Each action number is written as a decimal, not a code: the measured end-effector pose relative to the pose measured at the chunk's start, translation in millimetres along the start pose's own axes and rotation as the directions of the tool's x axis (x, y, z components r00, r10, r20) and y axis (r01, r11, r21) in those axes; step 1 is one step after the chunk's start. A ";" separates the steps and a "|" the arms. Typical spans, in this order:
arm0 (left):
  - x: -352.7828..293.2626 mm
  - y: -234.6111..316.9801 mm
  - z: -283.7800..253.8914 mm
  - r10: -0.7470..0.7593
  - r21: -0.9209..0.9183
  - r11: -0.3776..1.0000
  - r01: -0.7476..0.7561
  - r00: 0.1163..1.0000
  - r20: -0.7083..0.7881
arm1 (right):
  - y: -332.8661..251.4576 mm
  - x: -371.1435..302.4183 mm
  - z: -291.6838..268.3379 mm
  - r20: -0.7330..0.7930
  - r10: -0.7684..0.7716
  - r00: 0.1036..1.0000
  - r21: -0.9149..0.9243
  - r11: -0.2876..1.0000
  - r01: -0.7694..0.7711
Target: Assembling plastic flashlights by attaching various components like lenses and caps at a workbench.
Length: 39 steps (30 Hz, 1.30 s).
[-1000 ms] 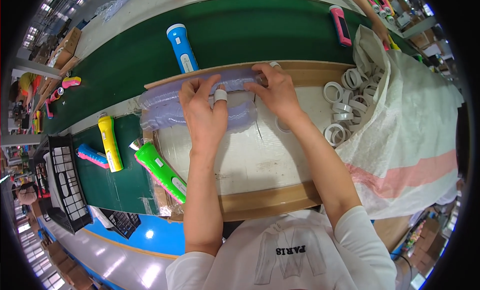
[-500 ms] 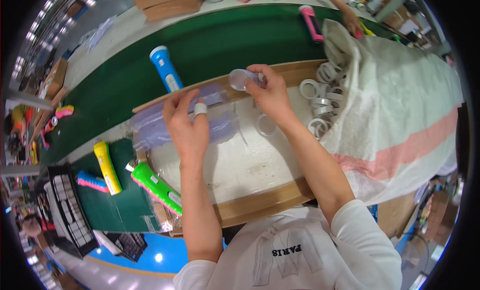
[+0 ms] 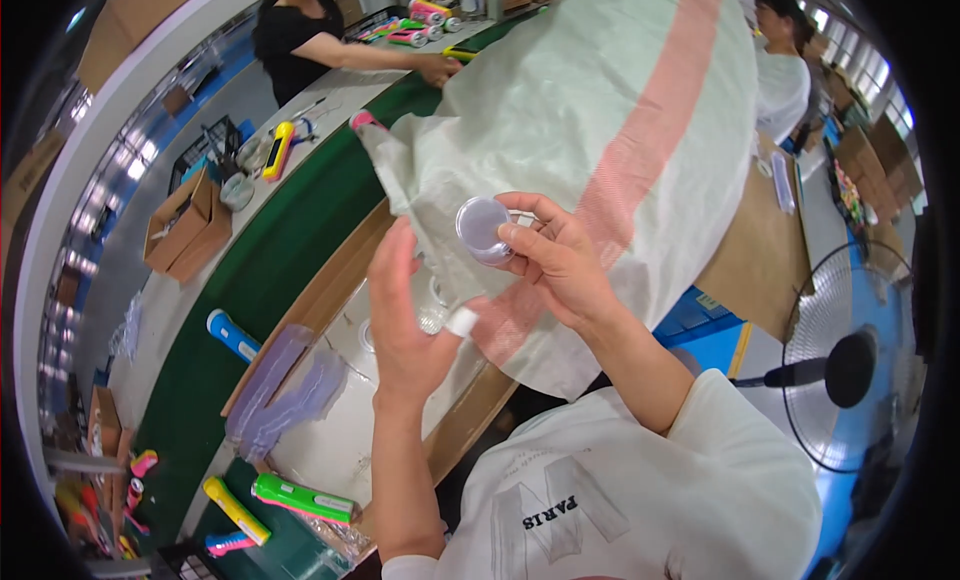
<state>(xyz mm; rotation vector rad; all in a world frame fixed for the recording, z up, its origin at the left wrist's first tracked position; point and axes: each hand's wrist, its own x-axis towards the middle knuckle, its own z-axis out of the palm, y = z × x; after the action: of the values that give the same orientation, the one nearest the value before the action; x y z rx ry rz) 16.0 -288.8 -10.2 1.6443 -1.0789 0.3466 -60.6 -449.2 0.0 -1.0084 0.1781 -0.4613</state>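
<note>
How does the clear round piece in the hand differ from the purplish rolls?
Shape: the clear round piece is short and circular; the purplish rolls are long.
Place: the clear round piece is held up in the right hand; the purplish rolls lie in the cardboard tray.
Shared: both look shiny and partly see-through.

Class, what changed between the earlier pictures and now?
The right hand has picked up a clear round cup, bringing it right, in front of the white sack. The left hand has left the purple stacks, empty, and moved right. The view swung right. The green flashlight and yellow flashlight lie as before.
</note>
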 end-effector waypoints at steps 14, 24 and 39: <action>65.0 90.4 219.7 0.441 -0.104 0.895 -0.434 0.823 0.357 | -102.4 -60.6 -180.8 -0.378 -0.353 0.856 -0.047 0.931 0.362; 13.3 36.9 250.1 0.223 0.039 0.950 -0.309 0.763 0.607 | -210.7 8.0 -552.1 -0.855 -0.374 0.360 -0.165 0.853 0.495; -1.0 16.3 268.2 0.171 0.244 0.894 -0.375 0.791 0.587 | -213.5 88.0 -656.0 -0.610 -0.752 0.249 -0.719 0.394 -0.573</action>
<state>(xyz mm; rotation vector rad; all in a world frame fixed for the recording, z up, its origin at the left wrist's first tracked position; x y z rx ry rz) -75.1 -525.0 -100.3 1.9666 -1.8003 0.2646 -275.1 -1091.0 -160.2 -1.7428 1.8463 -1.2492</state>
